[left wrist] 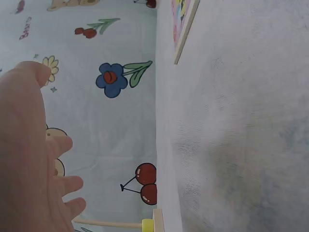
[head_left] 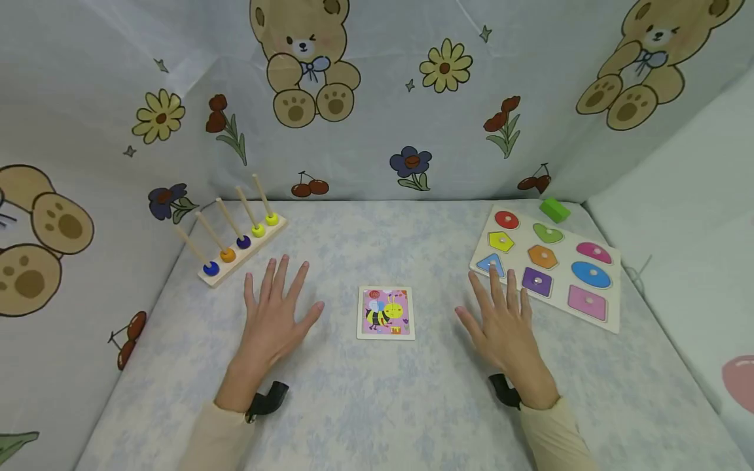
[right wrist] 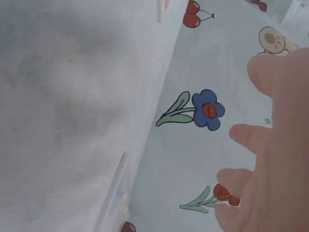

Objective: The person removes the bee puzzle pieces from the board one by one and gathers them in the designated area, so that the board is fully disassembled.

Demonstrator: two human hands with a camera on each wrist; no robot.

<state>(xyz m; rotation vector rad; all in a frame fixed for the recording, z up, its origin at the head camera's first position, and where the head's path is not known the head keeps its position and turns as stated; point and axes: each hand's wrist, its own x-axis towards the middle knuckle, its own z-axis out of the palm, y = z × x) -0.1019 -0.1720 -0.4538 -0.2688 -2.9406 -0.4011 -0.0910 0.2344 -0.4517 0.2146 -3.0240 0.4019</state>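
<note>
My left hand (head_left: 273, 327) is held palm down with its fingers spread, and nothing is in it. Just beyond its fingertips stands a wooden peg rack (head_left: 241, 257) with several upright pegs, each carrying a blue, orange or yellow bead. Between the hands lies a small square bee picture puzzle (head_left: 385, 313) in a white frame. My right hand (head_left: 503, 327) also has straight, spread fingers and holds nothing. Its fingertips are over or beside the near left edge of a shape puzzle board (head_left: 565, 245), which has coloured knobbed pieces. Both wrist views show the hands raised above the table.
A green block (head_left: 554, 210) lies behind the shape board, near the table's far right corner. Patterned cloth (head_left: 365, 85) with bears and flowers hangs along the back and left sides. The table (head_left: 377, 405) has a pale blue mottled cover.
</note>
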